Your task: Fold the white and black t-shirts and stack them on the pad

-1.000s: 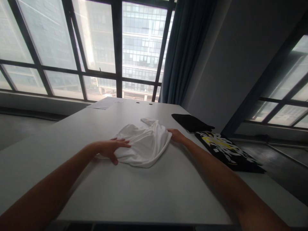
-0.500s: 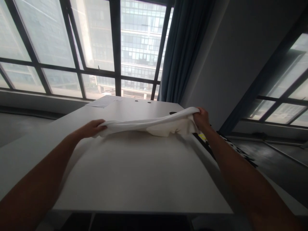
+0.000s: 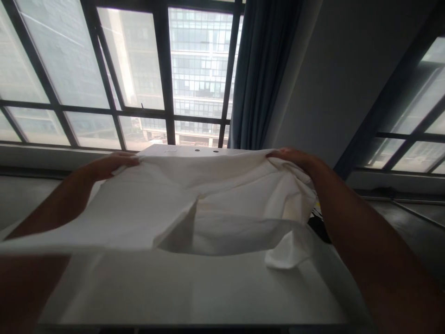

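A white cloth (image 3: 167, 185) is stretched between my two hands above the white table (image 3: 194, 292). My left hand (image 3: 116, 163) grips its far left corner, and my right hand (image 3: 290, 157) pinches the far right part of the top edge. The cloth billows toward me, its near left end spreading over my left forearm. Folds bunch below my right hand, and a small flap hangs at the near right. What the garment or sheet exactly is cannot be made out.
Tall windows (image 3: 198, 60) stand behind the table, with a blue curtain (image 3: 250, 79) to their right. Two dark round holes mark the table's far end. A black and white patterned item (image 3: 318, 215) shows partly past the table's right side.
The cloth was a narrow bunched strip and is now spread wide, billowing toward me. Both hands have risen slightly and moved a little farther apart, still gripping it.
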### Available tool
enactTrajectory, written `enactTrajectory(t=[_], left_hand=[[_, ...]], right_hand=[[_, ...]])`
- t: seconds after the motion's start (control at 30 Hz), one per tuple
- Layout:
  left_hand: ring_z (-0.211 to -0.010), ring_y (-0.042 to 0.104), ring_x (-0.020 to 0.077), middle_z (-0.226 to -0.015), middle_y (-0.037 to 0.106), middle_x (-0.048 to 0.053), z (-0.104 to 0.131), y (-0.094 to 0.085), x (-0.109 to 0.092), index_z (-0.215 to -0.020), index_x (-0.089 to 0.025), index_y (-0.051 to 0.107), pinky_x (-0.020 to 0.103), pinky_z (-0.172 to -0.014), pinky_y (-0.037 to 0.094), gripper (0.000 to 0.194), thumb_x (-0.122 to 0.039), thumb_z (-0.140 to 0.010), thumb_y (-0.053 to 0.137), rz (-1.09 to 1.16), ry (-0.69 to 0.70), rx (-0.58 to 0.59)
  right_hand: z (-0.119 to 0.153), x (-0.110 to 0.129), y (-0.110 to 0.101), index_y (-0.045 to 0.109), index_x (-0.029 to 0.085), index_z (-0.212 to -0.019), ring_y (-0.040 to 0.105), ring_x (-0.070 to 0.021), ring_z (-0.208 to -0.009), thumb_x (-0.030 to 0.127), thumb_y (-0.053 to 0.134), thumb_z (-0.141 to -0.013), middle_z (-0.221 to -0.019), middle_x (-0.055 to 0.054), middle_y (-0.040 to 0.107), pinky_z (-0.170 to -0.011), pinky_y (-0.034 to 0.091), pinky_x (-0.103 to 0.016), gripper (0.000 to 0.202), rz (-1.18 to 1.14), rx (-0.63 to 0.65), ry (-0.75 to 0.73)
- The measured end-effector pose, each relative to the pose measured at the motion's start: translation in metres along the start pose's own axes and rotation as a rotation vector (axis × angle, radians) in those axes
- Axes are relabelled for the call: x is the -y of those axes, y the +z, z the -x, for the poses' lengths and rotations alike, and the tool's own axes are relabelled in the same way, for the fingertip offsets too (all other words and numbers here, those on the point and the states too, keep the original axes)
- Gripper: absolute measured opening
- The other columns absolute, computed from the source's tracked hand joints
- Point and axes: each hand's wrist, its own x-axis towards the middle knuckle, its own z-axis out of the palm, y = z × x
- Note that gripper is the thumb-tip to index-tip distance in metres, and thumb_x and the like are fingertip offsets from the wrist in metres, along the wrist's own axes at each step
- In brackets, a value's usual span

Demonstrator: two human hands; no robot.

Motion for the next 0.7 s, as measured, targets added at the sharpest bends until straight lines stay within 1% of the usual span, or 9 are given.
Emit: enactTrajectory(t=[0.1,0.2,0.3,0.37,0.4,0.47,0.57,0.63,0.7], left_hand=[[-0.107,0.069,0.034,-0.119,0.074,0.014,-0.016,0.027,0.02,-0.113,-0.014,0.075,0.042,-0.093,0.057,0.091,-0.082,-0.053,0.07,-0.14,-0.007,0.196],[-0.124,0.062,0.0361,-0.137,0.067,0.014,-0.013,0.053,0.045,-0.118,-0.02,0.075,0.042,-0.104,0.051,0.093,-0.087,-0.057,0.063,-0.303,0.047,0.334],[-0.137,0.053,0.0341,-0.15,0.059,0.006,0.005,0.067,0.056,-0.129,-0.029,0.071,0.04,-0.11,0.046,0.082,-0.084,-0.069,0.059,-0.343,0.16,0.528],[-0.144,0.046,0.0343,-0.158,0.05,0.004,0.02,0.071,0.058,-0.138,-0.035,0.065,0.041,-0.112,0.044,0.082,-0.078,-0.069,0.066,-0.36,0.205,0.647],[-0.146,0.044,0.0354,-0.161,0.045,0.004,0.027,0.073,0.058,-0.141,-0.036,0.062,0.043,-0.113,0.044,0.085,-0.075,-0.066,0.071,-0.367,0.218,0.689],[-0.148,0.039,0.0383,-0.164,0.04,0.005,0.041,0.078,0.059,-0.141,-0.037,0.062,0.047,-0.112,0.043,0.087,-0.071,-0.062,0.077,-0.373,0.24,0.701],[-0.141,0.047,0.0386,-0.156,0.051,0.009,0.058,0.088,0.058,-0.112,-0.029,0.075,0.046,-0.108,0.048,0.063,-0.075,-0.069,0.069,-0.348,0.25,0.604],[-0.129,0.057,0.0356,-0.14,0.063,0.011,0.065,0.091,0.055,-0.09,-0.025,0.074,0.041,-0.105,0.05,0.056,-0.077,-0.075,0.061,-0.323,0.252,0.542],[-0.111,0.065,0.0312,-0.118,0.072,0.012,0.067,0.088,0.049,-0.083,-0.023,0.07,0.038,-0.099,0.052,0.054,-0.075,-0.079,0.057,-0.288,0.248,0.511]], right_hand=[[-0.019,-0.024,0.026,0.075,0.017,-0.095,0.071,-0.0256,-0.084,0.05,0.072,-0.083,-0.093,-0.011,0.077,-0.072,0.057,-0.032,0.036,0.388,0.014,0.072],[-0.025,-0.053,0.052,0.076,0.017,-0.104,0.072,-0.0239,-0.089,0.041,0.072,-0.083,-0.099,-0.01,0.077,-0.08,0.055,-0.03,0.032,0.639,0.01,0.034],[-0.019,-0.077,0.077,0.077,0.018,-0.108,0.072,-0.023,-0.09,0.043,0.069,-0.085,-0.099,-0.009,0.078,-0.08,0.053,-0.028,0.035,0.628,0.174,-0.083],[-0.013,-0.089,0.091,0.076,0.018,-0.112,0.072,-0.0232,-0.093,0.043,0.069,-0.084,-0.104,-0.009,0.077,-0.083,0.053,-0.028,0.038,0.582,0.287,-0.158],[-0.01,-0.095,0.097,0.076,0.018,-0.115,0.071,-0.0234,-0.096,0.042,0.071,-0.082,-0.108,-0.009,0.077,-0.085,0.053,-0.028,0.04,0.576,0.308,-0.184],[-0.006,-0.103,0.107,0.074,0.019,-0.117,0.07,-0.0231,-0.102,0.037,0.072,-0.081,-0.118,-0.009,0.074,-0.091,0.052,-0.028,0.04,0.605,0.291,-0.234],[-0.004,-0.109,0.116,0.074,0.018,-0.114,0.069,-0.0222,-0.105,0.032,0.063,-0.089,-0.124,-0.011,0.07,-0.094,0.05,-0.029,0.031,0.709,0.207,-0.293],[-0.003,-0.109,0.118,0.074,0.018,-0.114,0.068,-0.0226,-0.105,0.028,0.057,-0.093,-0.125,-0.012,0.069,-0.093,0.05,-0.03,0.029,0.81,0.153,-0.284],[-0.003,-0.109,0.118,0.073,0.018,-0.115,0.068,-0.0241,-0.105,0.025,0.053,-0.095,-0.123,-0.013,0.069,-0.091,0.05,-0.031,0.029,0.922,0.12,-0.265]])
